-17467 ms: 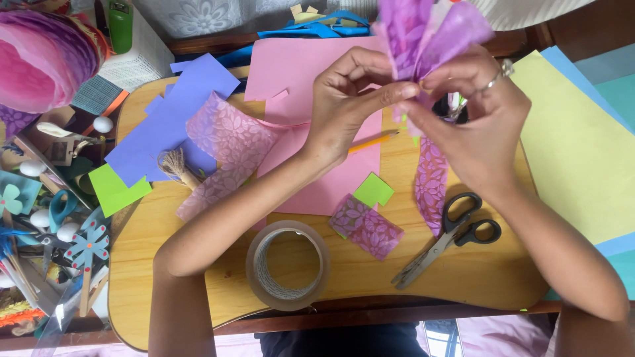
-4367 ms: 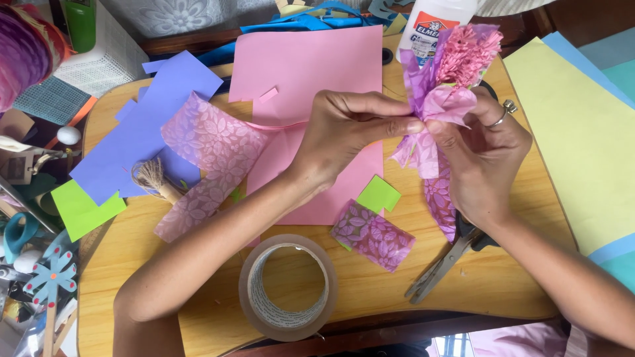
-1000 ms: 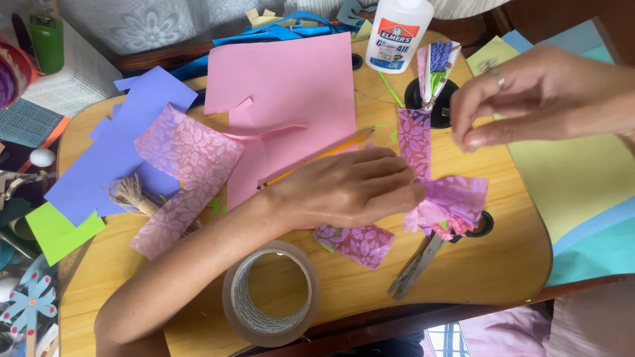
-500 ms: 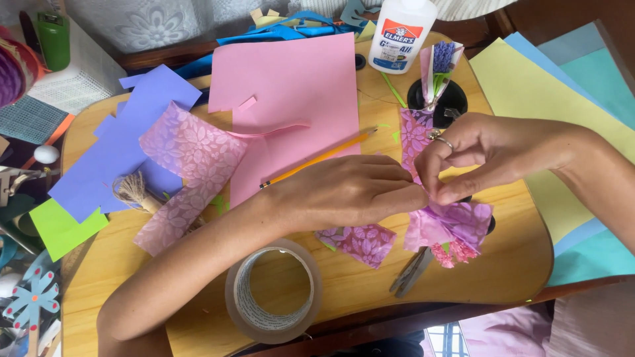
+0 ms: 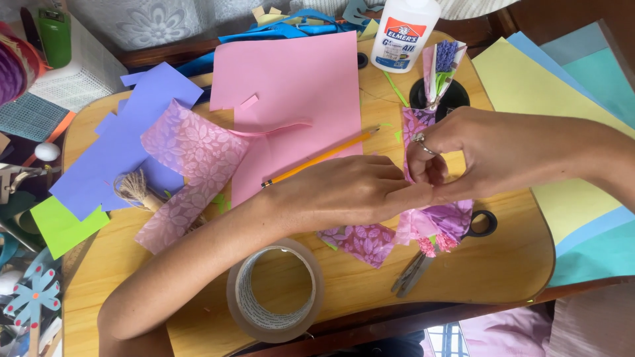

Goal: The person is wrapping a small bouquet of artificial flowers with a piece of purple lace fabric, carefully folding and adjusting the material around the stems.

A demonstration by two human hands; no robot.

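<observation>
My left hand (image 5: 350,195) lies palm down on the wooden tray table (image 5: 503,264), its fingertips pressing a pink and purple paper flower (image 5: 440,225). My right hand (image 5: 463,155), with a ring on one finger, comes in from the right and pinches the patterned purple strip (image 5: 415,125) that runs up from the flower. Both hands meet at the flower's top. A pair of scissors (image 5: 423,264) lies partly under the flower. A small patterned purple scrap (image 5: 360,241) sits under my left wrist.
A tape roll (image 5: 274,291) sits near the front edge. A yellow pencil (image 5: 317,158) lies on a pink sheet (image 5: 291,86). A white glue bottle (image 5: 403,33) stands at the back. Coloured sheets (image 5: 529,86) are stacked at right, blue and green paper (image 5: 112,152) at left.
The flower came down from the air onto the table. My right hand dropped from above to join my left hand at the flower and now pinches the strip.
</observation>
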